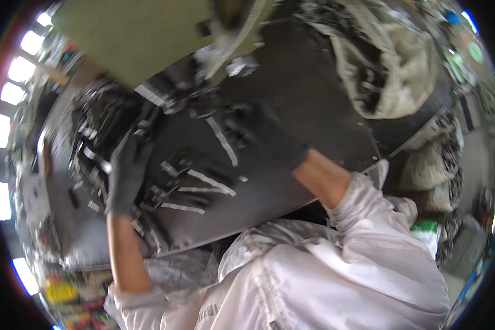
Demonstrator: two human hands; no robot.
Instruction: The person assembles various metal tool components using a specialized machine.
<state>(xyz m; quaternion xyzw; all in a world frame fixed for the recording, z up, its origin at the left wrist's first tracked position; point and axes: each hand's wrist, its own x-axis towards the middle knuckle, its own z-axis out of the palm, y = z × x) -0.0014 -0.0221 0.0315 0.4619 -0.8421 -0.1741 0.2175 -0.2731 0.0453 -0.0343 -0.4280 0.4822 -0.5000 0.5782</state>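
Note:
My left hand (pixel 129 173), in a dark grey glove, reaches over the left side of a dark tabletop (pixel 319 104). Its blurred fingers are at the edge of a heap of black strip-like pieces (pixel 102 113) with pale bands. My right hand (pixel 269 137), also gloved, is near the table's middle, beside a pale narrow strip (pixel 223 142). Motion smears its fingers, and whether they hold anything is unclear. Between and below the hands lie several black pieces with pale strips (pixel 209 181).
A pale green machine panel (pixel 126 38) with a blurred curved part stands at the far side. To the far right, a whitish sack (pixel 407 71) gapes with dark pieces inside. More stuffed sacks (pixel 429 170) sit beyond the table's right edge.

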